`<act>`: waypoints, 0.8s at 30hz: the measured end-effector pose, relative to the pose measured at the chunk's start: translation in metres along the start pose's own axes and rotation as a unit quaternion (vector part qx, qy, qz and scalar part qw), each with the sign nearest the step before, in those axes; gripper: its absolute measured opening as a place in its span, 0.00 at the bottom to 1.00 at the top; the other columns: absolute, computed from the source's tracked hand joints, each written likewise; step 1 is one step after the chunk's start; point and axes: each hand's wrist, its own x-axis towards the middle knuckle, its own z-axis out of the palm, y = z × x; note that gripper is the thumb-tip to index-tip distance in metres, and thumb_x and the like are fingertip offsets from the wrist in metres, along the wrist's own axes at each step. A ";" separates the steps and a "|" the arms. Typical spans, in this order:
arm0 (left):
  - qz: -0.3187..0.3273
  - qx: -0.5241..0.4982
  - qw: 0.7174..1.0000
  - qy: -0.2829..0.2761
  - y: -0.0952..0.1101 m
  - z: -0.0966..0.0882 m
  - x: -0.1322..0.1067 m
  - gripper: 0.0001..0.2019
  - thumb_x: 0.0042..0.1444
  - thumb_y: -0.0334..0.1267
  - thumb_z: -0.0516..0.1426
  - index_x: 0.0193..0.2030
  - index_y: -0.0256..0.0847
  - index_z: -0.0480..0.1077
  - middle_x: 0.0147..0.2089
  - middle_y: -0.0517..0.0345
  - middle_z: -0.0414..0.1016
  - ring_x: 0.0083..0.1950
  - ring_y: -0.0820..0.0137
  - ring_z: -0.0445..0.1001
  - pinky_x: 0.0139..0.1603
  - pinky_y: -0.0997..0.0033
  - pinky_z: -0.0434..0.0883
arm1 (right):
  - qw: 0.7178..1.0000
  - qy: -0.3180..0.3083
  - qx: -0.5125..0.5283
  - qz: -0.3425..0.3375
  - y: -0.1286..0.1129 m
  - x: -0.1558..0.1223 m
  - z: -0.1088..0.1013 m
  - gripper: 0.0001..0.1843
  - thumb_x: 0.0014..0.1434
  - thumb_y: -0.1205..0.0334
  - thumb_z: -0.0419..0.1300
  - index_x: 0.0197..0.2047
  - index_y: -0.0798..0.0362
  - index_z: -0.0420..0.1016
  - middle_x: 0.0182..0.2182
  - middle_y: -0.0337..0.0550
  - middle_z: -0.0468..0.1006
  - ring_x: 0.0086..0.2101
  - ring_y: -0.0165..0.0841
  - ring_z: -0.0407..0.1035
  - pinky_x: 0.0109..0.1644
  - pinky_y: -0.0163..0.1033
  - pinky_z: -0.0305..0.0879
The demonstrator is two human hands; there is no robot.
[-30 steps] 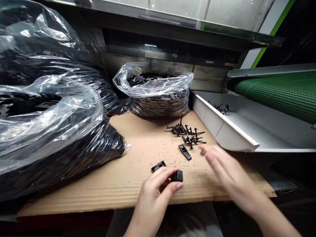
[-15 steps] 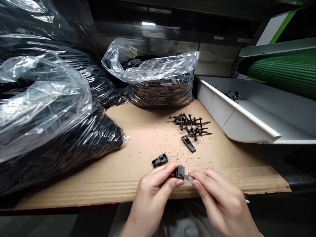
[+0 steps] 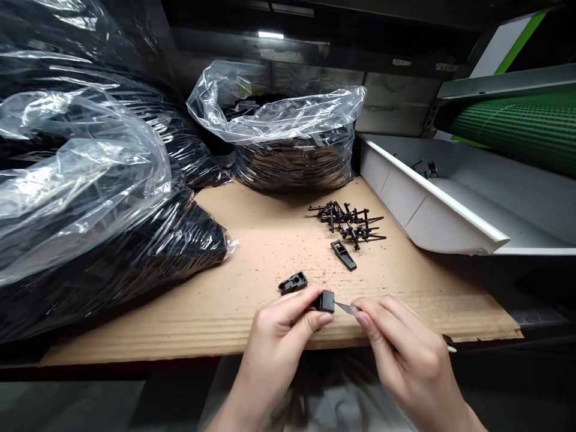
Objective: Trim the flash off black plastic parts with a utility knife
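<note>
Pinched between the thumb and forefinger of my left hand is a small black plastic part with a blocky end. My right hand is closed around a thin pointed blade, its handle hidden in the fingers. The blade's tip points at the part's right side, very close to it; whether they touch I cannot tell. Just beyond my left hand lies another black plastic part with a round hole. A longer black clip-like piece rests farther off.
Thin black plastic sprues are heaped on the cardboard, with dark crumbs scattered about. Plastic bags of black parts stand at the left and at the back. At right, a grey tray sits below a green conveyor belt.
The blade has drawn back slightly to the right, widening the gap between my hands. The held part has turned a little. The whole view has shifted slightly.
</note>
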 end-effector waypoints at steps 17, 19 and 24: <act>0.045 0.014 0.999 -0.013 0.001 -0.002 -0.005 0.13 0.47 0.25 0.58 0.37 0.46 0.77 0.38 0.64 0.79 0.41 0.71 0.75 0.43 0.80 0.70 | 0.997 -0.021 0.038 -0.068 -0.010 -0.009 -0.007 0.13 0.56 0.75 0.53 0.45 0.58 0.68 0.30 0.48 0.74 0.31 0.35 0.68 0.32 0.38 0.63; 0.048 0.014 0.999 -0.018 0.001 -0.003 -0.005 0.13 0.47 0.25 0.59 0.37 0.47 0.77 0.38 0.65 0.79 0.41 0.71 0.75 0.43 0.81 0.70 | 0.998 -0.011 0.014 -0.057 -0.006 -0.007 -0.006 0.11 0.57 0.74 0.53 0.43 0.57 0.69 0.30 0.47 0.74 0.31 0.35 0.69 0.33 0.38 0.64; 0.061 0.009 0.998 -0.029 0.003 -0.005 -0.004 0.13 0.48 0.26 0.59 0.36 0.48 0.77 0.38 0.66 0.79 0.41 0.72 0.75 0.44 0.82 0.70 | 0.999 0.013 -0.003 0.035 0.005 -0.005 -0.012 0.08 0.59 0.71 0.52 0.39 0.55 0.70 0.30 0.45 0.74 0.32 0.33 0.69 0.36 0.35 0.63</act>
